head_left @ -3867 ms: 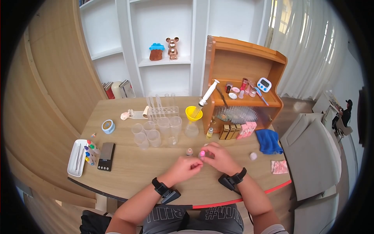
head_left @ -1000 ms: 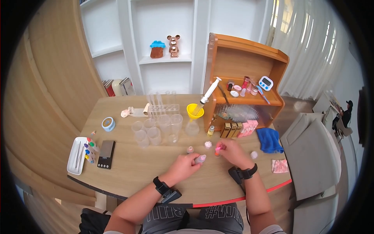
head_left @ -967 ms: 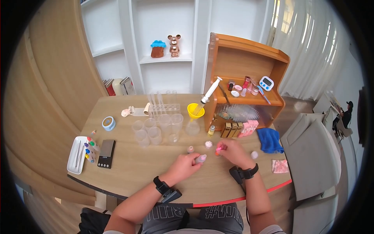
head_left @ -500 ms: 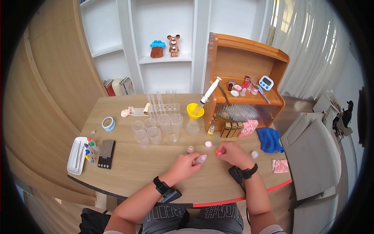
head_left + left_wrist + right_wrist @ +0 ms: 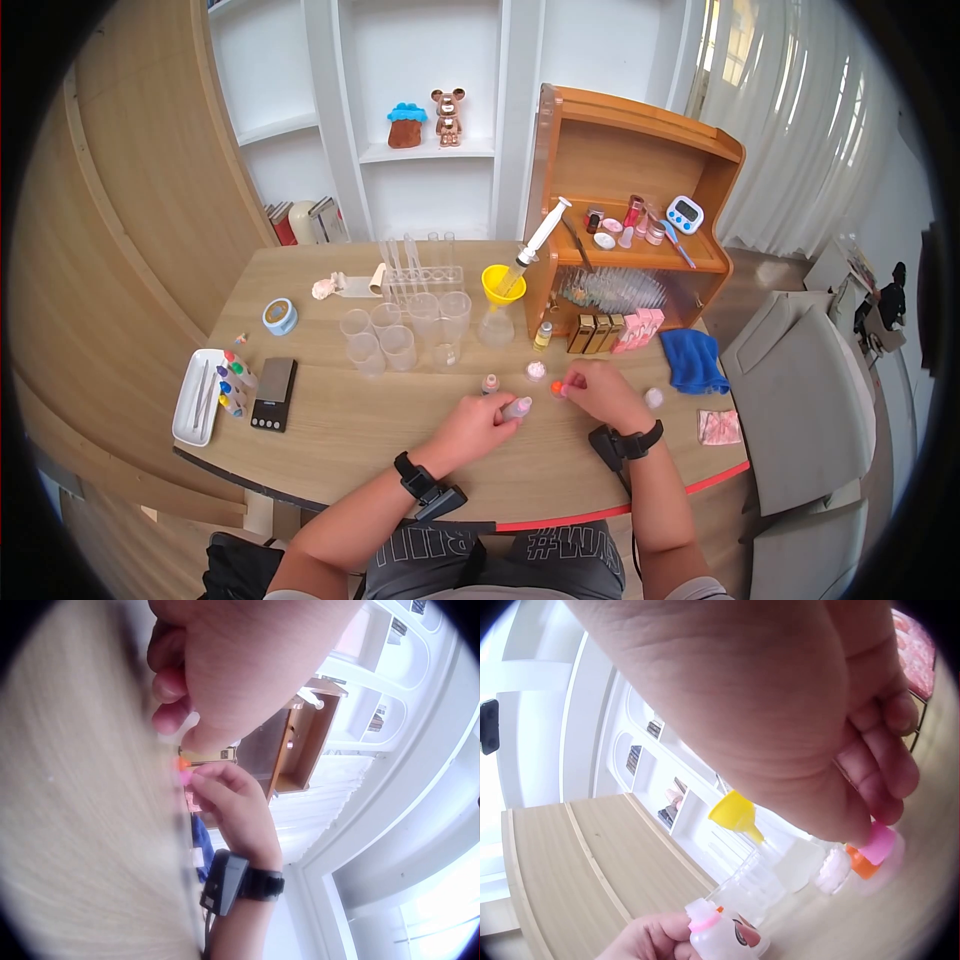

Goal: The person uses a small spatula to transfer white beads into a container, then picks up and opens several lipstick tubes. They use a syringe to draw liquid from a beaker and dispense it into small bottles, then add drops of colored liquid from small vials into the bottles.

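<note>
My left hand (image 5: 480,425) grips a small squeeze dropper bottle (image 5: 518,407) whose spout points away and up. In the right wrist view that whitish bottle (image 5: 720,936) shows a pink collar under its bare tip. My right hand (image 5: 605,395) holds a pink cap (image 5: 880,841) low over the table, thumb and fingertips on it. Right beside the pink cap lies an orange cap (image 5: 862,864). A second small bottle (image 5: 489,383), with an orange-tinted top, stands just beyond my left hand. Behind the caps is a little cup with white contents (image 5: 536,371).
Clear cups (image 5: 398,346), a tube rack (image 5: 425,278) and a flask (image 5: 495,327) with yellow funnel (image 5: 503,284) and syringe stand behind. Dropper bottles (image 5: 232,385), a scale (image 5: 274,395) and white tray (image 5: 198,400) are left; a blue cloth (image 5: 692,360) and wooden cabinet (image 5: 640,180) right.
Both hands were together at the bottle, its pink cap on; now they are apart and the cap is in my right hand. Lately the right hand turned slightly, lowering the cap beside the orange one.
</note>
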The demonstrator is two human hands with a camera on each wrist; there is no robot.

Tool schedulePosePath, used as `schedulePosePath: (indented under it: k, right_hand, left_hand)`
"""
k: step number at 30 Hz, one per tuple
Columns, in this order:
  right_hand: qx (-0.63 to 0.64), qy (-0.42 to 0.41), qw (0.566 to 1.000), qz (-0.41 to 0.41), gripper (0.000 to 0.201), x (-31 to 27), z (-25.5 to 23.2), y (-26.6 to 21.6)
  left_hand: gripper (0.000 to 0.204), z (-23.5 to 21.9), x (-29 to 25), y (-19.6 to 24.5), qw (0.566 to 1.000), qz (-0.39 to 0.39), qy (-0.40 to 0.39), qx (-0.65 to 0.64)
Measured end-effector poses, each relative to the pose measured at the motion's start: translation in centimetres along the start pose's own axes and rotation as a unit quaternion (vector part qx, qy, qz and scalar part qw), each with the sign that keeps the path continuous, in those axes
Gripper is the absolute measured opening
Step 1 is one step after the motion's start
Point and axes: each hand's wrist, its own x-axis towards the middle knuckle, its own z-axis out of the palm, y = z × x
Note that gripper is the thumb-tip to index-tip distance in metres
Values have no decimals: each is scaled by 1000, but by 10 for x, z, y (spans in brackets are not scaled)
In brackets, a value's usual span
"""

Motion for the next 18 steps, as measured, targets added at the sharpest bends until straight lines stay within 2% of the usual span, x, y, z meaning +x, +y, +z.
schedulePosePath:
  k: [18]
  right_hand:
    - [5,-1,1000,-9,14,1,1,-4]
  left_hand:
    - [30,3,0,-8,1000,16,6,9]
